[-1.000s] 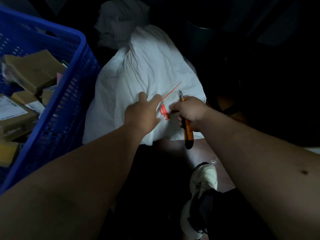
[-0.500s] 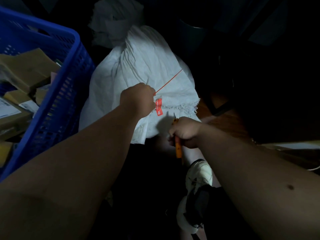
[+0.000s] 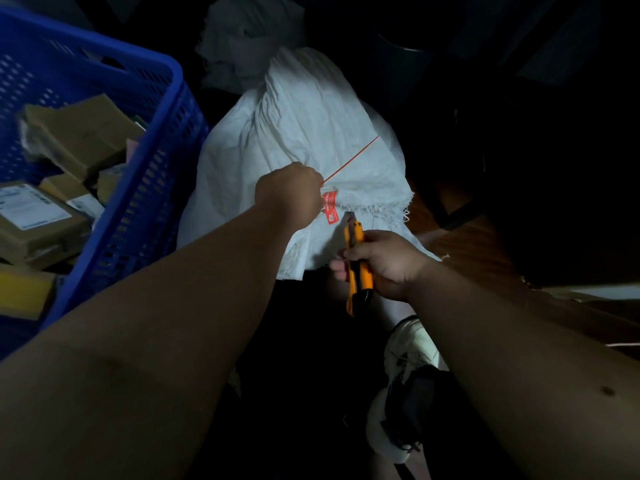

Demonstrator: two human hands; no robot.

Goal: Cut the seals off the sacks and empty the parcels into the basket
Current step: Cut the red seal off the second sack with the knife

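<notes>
The left hand (image 3: 289,194) is fisted round the gathered neck of the white sack (image 3: 304,133), the red seal (image 3: 330,207) hanging just beside it. The right hand (image 3: 388,259) grips orange cutters (image 3: 356,261) just below the seal. The sack lies beside the blue basket (image 3: 152,188) of parcels (image 3: 76,133).

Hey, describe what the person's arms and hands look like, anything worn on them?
Both forearms are bare as far as the head view shows, with no sleeves, gloves, watch or bands visible. The left hand and right hand show no rings that can be made out in the dim light. A small dark mark sits on the right forearm.
</notes>
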